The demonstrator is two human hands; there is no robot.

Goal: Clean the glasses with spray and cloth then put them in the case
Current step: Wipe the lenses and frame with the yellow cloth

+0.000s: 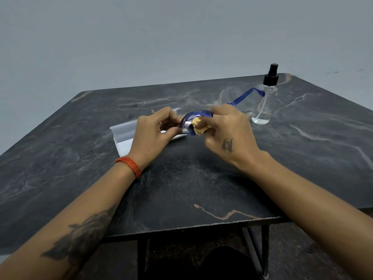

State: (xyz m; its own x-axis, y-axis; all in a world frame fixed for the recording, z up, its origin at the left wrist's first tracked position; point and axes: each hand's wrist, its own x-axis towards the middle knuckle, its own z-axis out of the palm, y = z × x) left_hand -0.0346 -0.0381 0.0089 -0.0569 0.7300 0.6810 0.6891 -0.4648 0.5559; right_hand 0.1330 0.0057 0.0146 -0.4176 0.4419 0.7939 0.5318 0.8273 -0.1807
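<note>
Above the table (201, 188), the left hand (153, 132) pinches the glasses (188, 123) at one end while the right hand (228, 130) grips the cloth (198, 126) against the lens, case (125, 136) lying open just beyond the left fingers, spray (265, 102) past the right.

Head-worn view, down over table (201, 188)

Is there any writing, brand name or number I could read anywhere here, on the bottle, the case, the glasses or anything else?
No readable text shows anywhere.
Spray bottle: clear with a black pump, no label visible.
Case: plain white, open, no print visible.
Glasses: blue frame, no marking legible.
Cloth: plain yellowish, no print.
Right hand: a dark tattoo on its back looks like an ornate letter, but cannot be read surely.
Left hand: nothing written.
</note>
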